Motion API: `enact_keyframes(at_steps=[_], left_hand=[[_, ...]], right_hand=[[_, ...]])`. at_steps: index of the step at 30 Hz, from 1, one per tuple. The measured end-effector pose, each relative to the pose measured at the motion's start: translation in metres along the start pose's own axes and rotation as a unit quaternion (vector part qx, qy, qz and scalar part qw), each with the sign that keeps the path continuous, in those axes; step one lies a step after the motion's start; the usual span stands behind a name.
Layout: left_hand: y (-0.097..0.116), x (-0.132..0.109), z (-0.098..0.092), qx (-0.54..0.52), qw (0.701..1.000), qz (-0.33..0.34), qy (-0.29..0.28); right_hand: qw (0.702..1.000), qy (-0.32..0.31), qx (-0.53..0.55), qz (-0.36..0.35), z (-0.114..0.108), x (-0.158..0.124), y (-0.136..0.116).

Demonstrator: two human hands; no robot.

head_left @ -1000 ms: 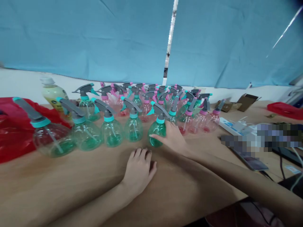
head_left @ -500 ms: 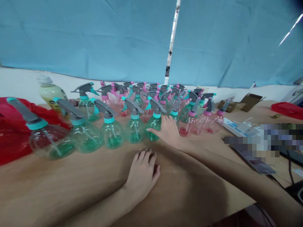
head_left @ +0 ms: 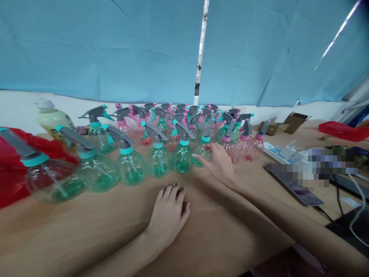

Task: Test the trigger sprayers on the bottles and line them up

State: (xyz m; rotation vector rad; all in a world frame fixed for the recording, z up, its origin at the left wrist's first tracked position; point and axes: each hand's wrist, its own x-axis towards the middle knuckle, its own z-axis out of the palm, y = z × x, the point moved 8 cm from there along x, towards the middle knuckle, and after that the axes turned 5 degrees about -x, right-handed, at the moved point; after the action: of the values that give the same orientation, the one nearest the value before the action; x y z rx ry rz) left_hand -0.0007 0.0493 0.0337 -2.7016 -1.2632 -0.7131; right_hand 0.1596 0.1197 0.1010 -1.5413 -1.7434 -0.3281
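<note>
My left hand (head_left: 168, 209) lies palm down on the wooden table (head_left: 86, 234), fingers loosely spread and holding nothing. My right hand (head_left: 219, 163) is at the front row, thumb and fingers apart beside a green spray bottle (head_left: 199, 148). That bottle shows between thumb and fingertips; whether they touch it I cannot tell. To its left stands another green spray bottle (head_left: 182, 157), upright with green liquid at the bottom. Several more teal-collared bottles continue leftward, such as one spray bottle (head_left: 131, 167). Right of my hand is a pink spray bottle (head_left: 244, 148).
More pink and green spray bottles crowd behind the front row. At left are a red plastic bag (head_left: 11, 177) and a white-capped drink bottle (head_left: 53, 119). To the right lie a phone (head_left: 294, 184), a power strip (head_left: 278, 152), cables and an opened cardboard box (head_left: 295, 122).
My right hand has shifted from one green spray bottle to the neighbouring one on its right. My left hand stays resting on the table. The view has turned slightly right.
</note>
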Motion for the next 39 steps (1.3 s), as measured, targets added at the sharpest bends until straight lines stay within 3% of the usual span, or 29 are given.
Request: enact_keyframes(at_steps=[3, 7, 13, 21, 27, 34, 39], left_hand=[[0.0, 0.001, -0.001, 0.008, 1.0, 0.006, -0.001], [0.001, 0.002, -0.001, 0.029, 0.999, 0.013, -0.006], [0.002, 0.002, 0.0, 0.042, 0.999, 0.019, -0.013], [-0.002, 0.003, 0.001, 0.04, 0.999, 0.024, -0.009], [-0.002, 0.006, -0.002, -0.035, 0.999, 0.032, 0.005], [-0.001, 0.021, 0.011, -0.182, 0.98, -0.083, -0.014], [0.011, 0.037, 0.019, -0.222, 0.966, -0.131, 0.002]], right_hand=[[0.999, 0.013, 0.011, 0.029, -0.012, 0.001, 0.021], [0.998, 0.018, 0.006, 0.053, -0.017, 0.008, 0.029], [0.993, -0.022, -0.025, 0.111, 0.003, 0.025, 0.027], [0.988, -0.082, -0.037, 0.123, 0.016, 0.036, 0.033], [0.985, -0.15, -0.014, 0.087, 0.004, 0.033, 0.037], [0.973, -0.217, 0.071, 0.004, -0.015, 0.02, 0.034], [0.927, -0.294, 0.221, -0.078, -0.036, -0.001, 0.022]])
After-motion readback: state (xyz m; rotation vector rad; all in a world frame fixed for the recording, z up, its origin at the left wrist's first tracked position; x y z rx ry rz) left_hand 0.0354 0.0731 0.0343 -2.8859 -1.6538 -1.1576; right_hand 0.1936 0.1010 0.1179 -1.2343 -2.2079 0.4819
